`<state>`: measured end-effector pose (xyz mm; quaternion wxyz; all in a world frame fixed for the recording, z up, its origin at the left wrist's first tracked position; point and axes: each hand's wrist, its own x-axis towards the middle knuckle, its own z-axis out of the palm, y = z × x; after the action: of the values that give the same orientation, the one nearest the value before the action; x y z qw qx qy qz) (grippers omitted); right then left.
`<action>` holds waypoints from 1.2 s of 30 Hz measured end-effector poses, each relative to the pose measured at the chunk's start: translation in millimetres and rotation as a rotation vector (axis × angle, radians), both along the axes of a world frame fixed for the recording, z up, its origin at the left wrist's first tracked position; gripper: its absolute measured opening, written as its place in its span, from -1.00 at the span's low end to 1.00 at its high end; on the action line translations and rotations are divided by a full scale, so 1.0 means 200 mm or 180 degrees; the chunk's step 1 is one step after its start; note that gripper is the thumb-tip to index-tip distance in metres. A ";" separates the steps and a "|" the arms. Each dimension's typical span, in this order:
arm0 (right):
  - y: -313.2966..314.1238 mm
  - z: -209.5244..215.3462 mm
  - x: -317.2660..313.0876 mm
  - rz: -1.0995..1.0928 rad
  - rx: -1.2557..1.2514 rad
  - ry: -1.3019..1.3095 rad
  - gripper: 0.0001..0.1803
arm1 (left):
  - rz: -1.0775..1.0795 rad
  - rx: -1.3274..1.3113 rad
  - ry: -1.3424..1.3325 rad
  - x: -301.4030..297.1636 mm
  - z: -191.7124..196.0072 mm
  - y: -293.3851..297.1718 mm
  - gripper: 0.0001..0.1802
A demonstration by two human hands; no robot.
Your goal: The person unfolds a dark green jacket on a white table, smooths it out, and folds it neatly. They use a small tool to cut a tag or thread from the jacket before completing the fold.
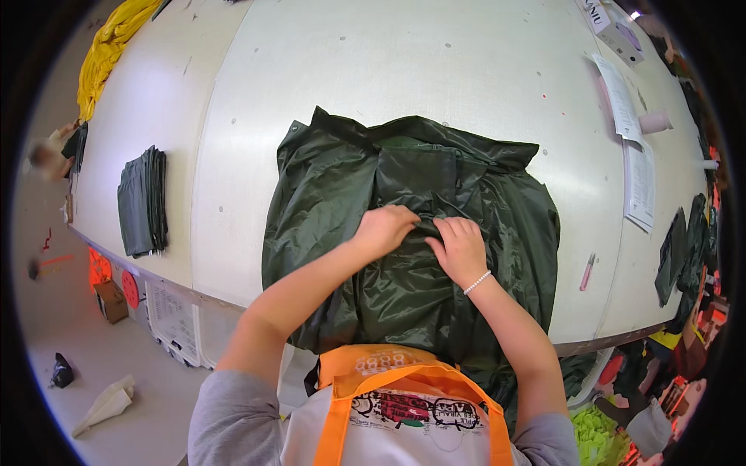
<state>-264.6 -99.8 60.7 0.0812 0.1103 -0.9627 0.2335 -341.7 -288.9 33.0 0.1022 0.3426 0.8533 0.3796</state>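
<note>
At the near side of the pale counter (350,70), right in front of the person, lies a dark green garment (318,210), spread out in loose creases, its lower part running down over the near edge; the cloth shines as if coated, so I would judge it light, limp and rather slippery, hard to tear but quick to slide and wrinkle; the left hand (388,231) pinches a small fold near the middle with its fingertips, and the right hand (461,245) nips the same ridge from the other side, thumb below the fingers, a beaded bracelet (477,283) at its wrist; a doubled fold like this, or the edge of the flat panel (416,175) just beyond, should give a surer hold than the smooth single layer; around it the counter is hard and smooth, dotted with small marks; to the left stands a neat stack of folded dark green cloth (141,202), to the right lies a slim pink tool (587,272), and farther off are printed sheets (639,186) and a box (618,35); yellow cloth (113,46) drapes over the far left corner; below, on the grey floor (155,419), sit a cardboard carton (111,301) and a white crate (172,322).
</note>
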 end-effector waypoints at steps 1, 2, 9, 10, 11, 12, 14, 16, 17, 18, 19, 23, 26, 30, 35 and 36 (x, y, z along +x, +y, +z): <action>0.02 -0.07 -0.01 -0.0045 -0.0066 -0.0125 -0.74 | 0.0092 -0.0143 -0.0754 -0.06 0.00 0.00 -0.79; 0.03 -0.11 -0.05 -0.0094 -0.0145 -0.0236 -0.75 | 0.0182 -0.0298 -0.1493 -0.12 0.01 0.00 -0.75; 0.10 -0.09 -0.27 -0.0791 -0.0699 -0.1599 -0.80 | -0.0462 -0.0659 0.1197 -0.03 0.12 0.09 -0.63; 0.11 -0.08 -0.32 -0.0718 -0.0670 -0.1565 -0.80 | -0.0512 -0.0757 0.1333 -0.01 0.10 0.10 -0.61; 0.10 -0.07 -0.34 -0.0748 -0.0622 -0.1598 -0.80 | -0.0540 -0.0701 0.1385 -0.02 0.04 0.08 -0.59; 0.08 -0.05 -0.33 -0.0790 -0.0563 -0.1619 -0.79 | -0.0573 -0.0629 0.1449 -0.04 -0.01 0.06 -0.58; 0.00 -0.03 -0.29 -0.0328 0.0635 -0.0846 -0.80 | -0.0527 -0.0430 0.1032 -0.07 -0.02 0.03 -0.65; -0.04 0.03 -0.25 0.0129 0.0569 0.0216 -0.83 | -0.0552 -0.0371 0.0585 -0.13 0.01 0.00 -0.72; -0.07 0.05 -0.23 0.0138 0.0213 0.0164 -0.86 | -0.0524 -0.0203 0.0333 -0.22 -0.01 0.01 -0.74; -0.05 0.00 -0.21 -0.0028 -0.0176 0.0214 -0.85 | -0.0572 -0.0046 0.0086 -0.29 0.01 0.04 -0.76; -0.02 -0.04 -0.25 -0.0042 0.0000 0.0020 -0.90 | -0.0566 0.0043 -0.0274 -0.29 -0.01 0.03 -0.77; 0.04 -0.14 -0.40 -0.0436 -0.0277 -0.0709 -0.89 | 0.0017 -0.0301 0.0593 -0.32 0.05 0.11 -0.73; 0.03 -0.09 -0.44 -0.0882 -0.0884 -0.1080 -0.93 | -0.0340 -0.0304 0.1426 -0.20 0.07 0.13 -0.68; 0.00 -0.09 -0.38 -0.0425 0.0088 0.0068 -0.82 | -0.0171 -0.0300 0.1144 -0.20 -0.03 0.08 -0.65; 0.03 -0.05 -0.38 -0.0326 0.0236 0.0343 -0.75 | -0.0021 -0.0156 -0.0320 -0.42 -0.01 0.10 -0.67; 0.06 -0.08 -0.41 -0.0337 0.0152 0.0307 -0.77 | 0.0053 -0.0333 -0.0998 -0.48 0.04 0.12 -0.67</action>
<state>-347.2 -87.8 44.1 0.1370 0.0723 -0.9674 0.2003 -436.9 -264.7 40.4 0.2485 0.2663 0.8483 0.3843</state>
